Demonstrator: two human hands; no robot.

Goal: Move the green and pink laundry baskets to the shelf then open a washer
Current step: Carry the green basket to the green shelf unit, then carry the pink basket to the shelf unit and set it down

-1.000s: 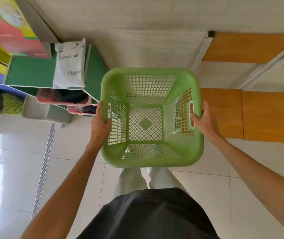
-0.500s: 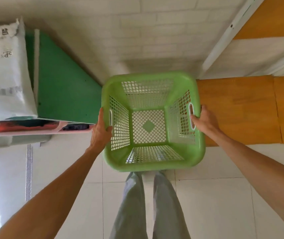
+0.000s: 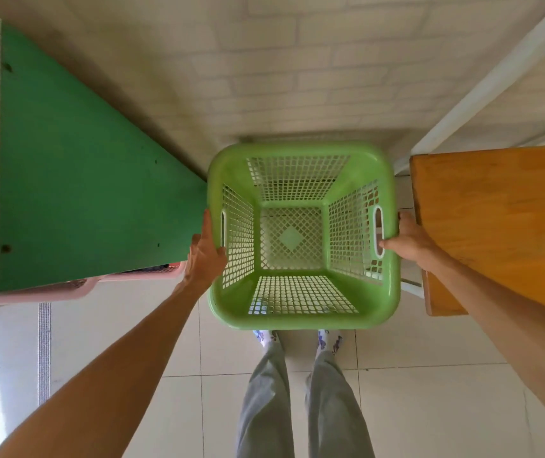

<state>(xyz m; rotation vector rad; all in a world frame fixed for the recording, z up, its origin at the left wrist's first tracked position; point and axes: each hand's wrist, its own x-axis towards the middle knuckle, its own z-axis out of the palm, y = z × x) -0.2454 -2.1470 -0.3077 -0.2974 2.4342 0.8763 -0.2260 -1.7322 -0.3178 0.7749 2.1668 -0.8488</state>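
Note:
The empty green laundry basket [image 3: 302,312] is low in front of my feet, in the gap between a green shelf and a wooden shelf. My left hand [image 3: 203,256] grips its left rim beside the handle slot. On the opposite rim, my right hand [image 3: 408,241] holds on with fingers through the handle slot. A pink laundry basket [image 3: 76,287] shows only its rim under the green shelf board at the left; the rest of it is hidden.
The green shelf board [image 3: 82,193] sits close on the left. A wooden shelf board [image 3: 502,219] with a white metal frame [image 3: 495,81] is close on the right. A white brick wall [image 3: 297,67] stands behind the basket. My legs [image 3: 300,398] stand on pale floor tiles.
The green basket has gone down toward the floor between the two shelves, both hands still on it. The view has closed in on the wall, and the white package on the green shelf has left view.

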